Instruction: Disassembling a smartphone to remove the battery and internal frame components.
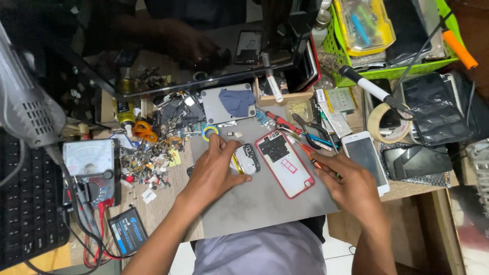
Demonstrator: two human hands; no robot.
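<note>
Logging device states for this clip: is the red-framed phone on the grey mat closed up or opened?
Opened. The red-framed phone lies on the grey mat with its dark inner parts exposed.

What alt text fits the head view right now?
Seen from above, a left hand holds a small phone part on a grey mat, beside an opened red-framed phone. The right hand reaches tools at the mat's edge; a white phone lies right.

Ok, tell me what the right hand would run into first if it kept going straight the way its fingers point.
The right hand points up and left across the grey mat. Straight on, it would probably first meet the opened red-rimmed phone body lying flat there, just beyond the thin orange-tipped tool by its fingers; depth is hard to judge.
</note>
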